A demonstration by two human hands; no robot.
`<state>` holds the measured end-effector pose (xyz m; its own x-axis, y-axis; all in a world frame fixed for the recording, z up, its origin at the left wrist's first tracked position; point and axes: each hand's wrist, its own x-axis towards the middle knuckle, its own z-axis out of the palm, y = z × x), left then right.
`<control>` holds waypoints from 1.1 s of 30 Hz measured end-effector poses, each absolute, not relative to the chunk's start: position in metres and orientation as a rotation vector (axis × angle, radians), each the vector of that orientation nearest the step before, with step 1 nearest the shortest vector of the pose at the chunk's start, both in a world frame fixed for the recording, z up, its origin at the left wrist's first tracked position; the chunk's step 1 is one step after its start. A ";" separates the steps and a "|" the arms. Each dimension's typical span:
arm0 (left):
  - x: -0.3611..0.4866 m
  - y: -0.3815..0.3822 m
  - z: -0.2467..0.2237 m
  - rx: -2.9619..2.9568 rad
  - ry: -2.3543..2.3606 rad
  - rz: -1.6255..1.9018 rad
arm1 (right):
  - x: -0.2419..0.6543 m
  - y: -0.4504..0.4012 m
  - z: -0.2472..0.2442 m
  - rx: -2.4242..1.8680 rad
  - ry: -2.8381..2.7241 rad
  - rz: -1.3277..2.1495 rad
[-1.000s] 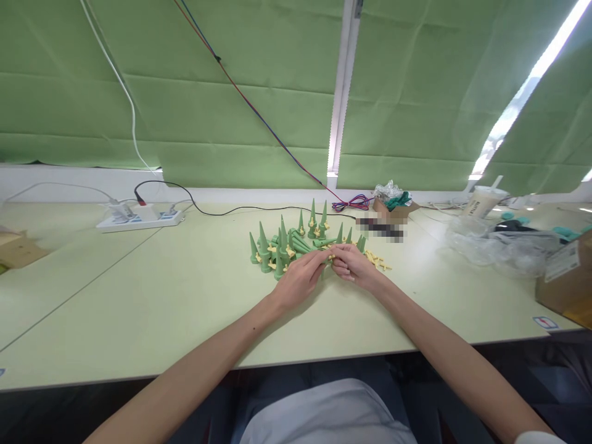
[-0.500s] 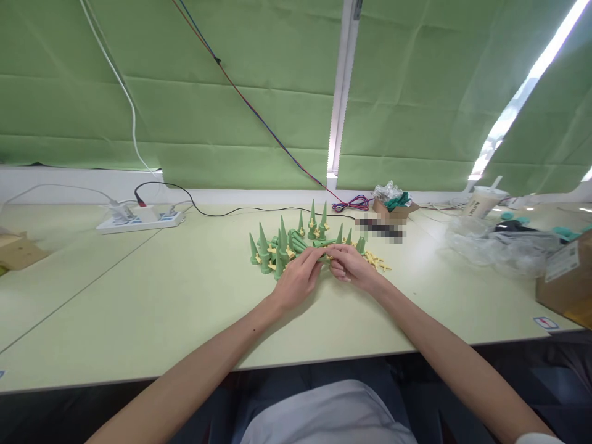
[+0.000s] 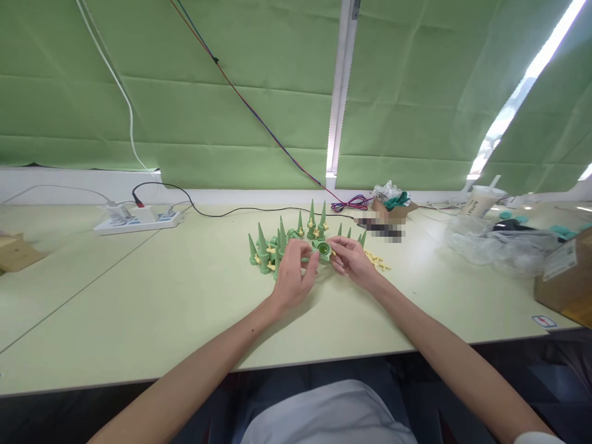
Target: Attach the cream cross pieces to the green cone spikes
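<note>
Right hand [image 3: 352,261] in a narrow grip on a hollow green plastic piece [image 3: 325,251], its round open end turned toward the viewer.
Held over the pale counter [image 3: 208,296], the piece is between the two hands, a small yellow plastic bit [image 3: 333,253] showing at the right fingertips. Left hand [image 3: 295,271] has thumb and fingers parted just beside it; whether they touch it I cannot tell. Pointed green plastic cones [image 3: 282,237] stand upright behind and beside the hands, some bearing little yellow parts, and loose yellow plastic branching pieces [image 3: 377,260] lie just right of the right hand.
</note>
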<state>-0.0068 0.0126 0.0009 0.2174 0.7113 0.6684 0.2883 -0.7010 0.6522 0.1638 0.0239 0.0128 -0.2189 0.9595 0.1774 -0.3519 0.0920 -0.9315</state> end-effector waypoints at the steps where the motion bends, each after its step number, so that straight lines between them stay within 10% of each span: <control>1: -0.007 0.012 0.001 2.078 0.955 1.454 | 0.164 0.024 0.012 -0.712 -1.195 1.412; 33: -0.008 0.018 0.003 2.167 0.952 1.126 | 0.166 0.025 0.001 -0.757 -1.368 1.330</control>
<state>-0.0075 0.0177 0.0030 0.4092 0.7744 0.4825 0.3469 -0.6212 0.7027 0.1660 0.0248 0.0006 -0.2647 0.9339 0.2404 -0.2141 0.1862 -0.9589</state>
